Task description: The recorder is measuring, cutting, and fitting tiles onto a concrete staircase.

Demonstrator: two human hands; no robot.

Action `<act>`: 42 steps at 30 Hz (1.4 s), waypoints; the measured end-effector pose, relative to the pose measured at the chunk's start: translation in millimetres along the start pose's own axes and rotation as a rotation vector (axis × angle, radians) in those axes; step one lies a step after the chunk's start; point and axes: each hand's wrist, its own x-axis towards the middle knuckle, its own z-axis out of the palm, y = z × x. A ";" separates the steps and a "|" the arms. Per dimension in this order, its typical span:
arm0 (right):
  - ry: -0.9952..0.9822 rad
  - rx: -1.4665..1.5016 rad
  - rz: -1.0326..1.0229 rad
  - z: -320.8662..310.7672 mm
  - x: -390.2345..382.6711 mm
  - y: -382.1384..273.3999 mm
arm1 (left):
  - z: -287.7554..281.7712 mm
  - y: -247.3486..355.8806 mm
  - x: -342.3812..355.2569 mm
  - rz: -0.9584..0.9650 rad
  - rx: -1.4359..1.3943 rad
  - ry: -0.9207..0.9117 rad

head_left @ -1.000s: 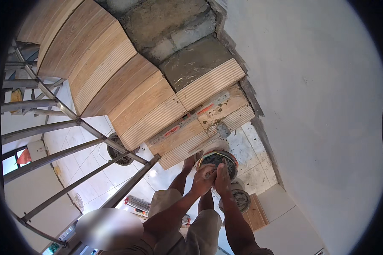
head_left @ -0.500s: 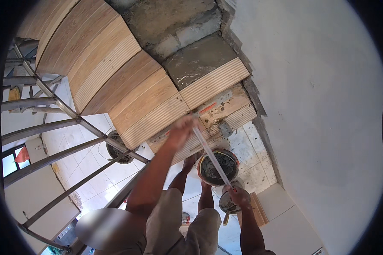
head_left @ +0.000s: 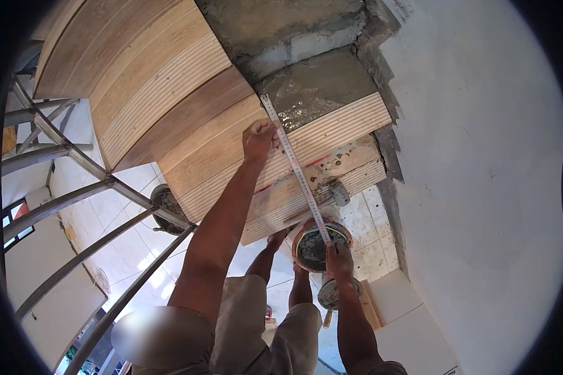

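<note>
Tape measure [head_left: 297,169] stretched diagonally across the wood-look stair treads [head_left: 219,147]; left hand [head_left: 259,137] closed on the blade partway up, pressing it to a tread; blade tip reaches the wet mortar patch [head_left: 319,87]; right hand [head_left: 339,259] gripping the lower end just above the mortar bucket [head_left: 309,250]; steel railing [head_left: 75,187] on left.

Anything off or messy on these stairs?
Yes. One tread is bare wet mortar while its neighbours carry wood-look tiles. Mortar is smeared over the tiled step below, and the wall edge beside it is ragged.
</note>
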 end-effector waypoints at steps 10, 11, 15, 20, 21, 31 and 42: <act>0.001 -0.046 0.001 -9.2 25.4 -44.0 | -13.6 6.4 42.7 0.066 0.162 0.112; 0.029 -0.082 -0.018 -8.9 26.8 -45.6 | -12.2 5.2 43.1 0.061 0.161 0.108; 0.086 -0.046 -0.030 -14.6 30.2 -47.4 | -4.0 6.6 36.6 0.036 0.147 0.111; 0.104 -0.073 -0.070 -18.9 31.9 -50.8 | -3.0 12.6 32.2 0.009 0.175 0.122; 0.101 -0.078 -0.083 -19.1 31.5 -51.1 | -3.7 13.1 32.3 0.024 0.164 0.120; 0.101 -0.052 -0.058 -17.9 33.3 -50.2 | 2.0 16.1 26.1 0.026 0.175 0.146; 0.210 0.009 -0.139 -6.8 34.4 -44.5 | -2.8 18.3 27.0 0.045 0.244 0.144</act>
